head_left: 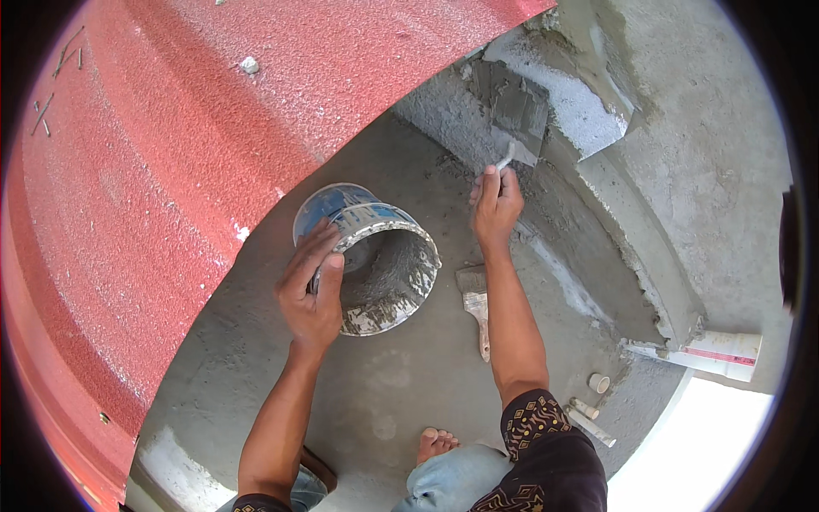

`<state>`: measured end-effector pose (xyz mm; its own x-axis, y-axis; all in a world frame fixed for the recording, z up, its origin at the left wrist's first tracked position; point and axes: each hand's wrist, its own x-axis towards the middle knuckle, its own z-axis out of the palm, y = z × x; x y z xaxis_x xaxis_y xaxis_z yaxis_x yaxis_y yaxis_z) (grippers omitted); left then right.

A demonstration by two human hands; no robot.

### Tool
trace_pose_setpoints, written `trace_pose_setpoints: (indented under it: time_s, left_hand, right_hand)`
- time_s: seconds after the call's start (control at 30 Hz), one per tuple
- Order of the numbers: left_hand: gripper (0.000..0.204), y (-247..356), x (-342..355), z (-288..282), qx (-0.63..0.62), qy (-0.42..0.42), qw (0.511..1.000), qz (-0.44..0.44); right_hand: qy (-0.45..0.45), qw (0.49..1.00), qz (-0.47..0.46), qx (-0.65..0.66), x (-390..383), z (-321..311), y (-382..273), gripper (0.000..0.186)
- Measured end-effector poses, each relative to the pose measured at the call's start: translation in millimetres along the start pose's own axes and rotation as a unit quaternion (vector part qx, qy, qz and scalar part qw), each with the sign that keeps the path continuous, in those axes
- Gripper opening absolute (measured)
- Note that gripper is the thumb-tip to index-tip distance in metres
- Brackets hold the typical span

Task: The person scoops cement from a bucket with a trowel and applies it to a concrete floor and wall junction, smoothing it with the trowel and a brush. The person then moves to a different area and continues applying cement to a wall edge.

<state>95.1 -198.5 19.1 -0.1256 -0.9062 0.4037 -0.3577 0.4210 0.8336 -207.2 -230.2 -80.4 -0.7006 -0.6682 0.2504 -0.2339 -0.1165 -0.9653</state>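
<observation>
My left hand (311,290) grips the rim of a bucket (337,201), which is tilted with its mouth toward me. Wet grey mortar coats the bucket's inside and splatters its rim; the outside is blue and white. Ahead and to the right, my right hand (497,209) is closed around the handle of a trowel (518,107). Its grey, mortar-smeared blade lies against the rough cement ledge (452,111). A flat paintbrush (476,309) with a crusted head rests on the floor beside my right forearm.
A red, gritty corrugated sheet (171,171) slopes across the left. Plastered cement steps (631,230) run along the right. Short pipe pieces (590,424) and a small ring (599,383) lie near my right elbow. A white pipe (721,356) juts out at the right edge.
</observation>
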Motion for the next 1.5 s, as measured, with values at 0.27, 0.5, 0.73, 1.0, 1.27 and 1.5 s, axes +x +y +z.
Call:
trace_pose_setpoints:
  time_s: [0.27, 0.5, 0.73, 1.0, 1.27, 1.5]
  left_hand:
    - [0.033, 3, 3, 1, -0.004, 0.021, 0.999, -0.038]
    - [0.033, -5, 2, -7, -0.006, 0.024, 0.999, -0.032]
    - [0.034, -5, -1, 6, -0.011, 0.014, 0.999, -0.036]
    - [0.041, -9, -6, -9, 0.010, 0.035, 0.992, -0.121]
    - [0.054, -73, 16, -67, 0.019, 0.085, 0.963, -0.254]
    - [0.058, -101, 5, -84, -0.049, 0.158, 0.933, -0.321]
  right_hand:
    - [-0.028, 0.972, -0.111, -0.204, -9, -12, 5, 0.030]
    - [-0.029, 0.992, 0.037, -0.119, -19, -37, -26, 0.032]
    - [-0.062, 0.991, -0.043, -0.111, 6, -19, -9, 0.037]
    - [-0.024, 0.993, 0.090, -0.070, -45, -131, 14, 0.033]
    - [-0.126, 0.947, 0.294, -0.043, -173, -192, -28, 0.035]
    - [-0.303, 0.847, 0.433, 0.061, -241, -112, -46, 0.032]
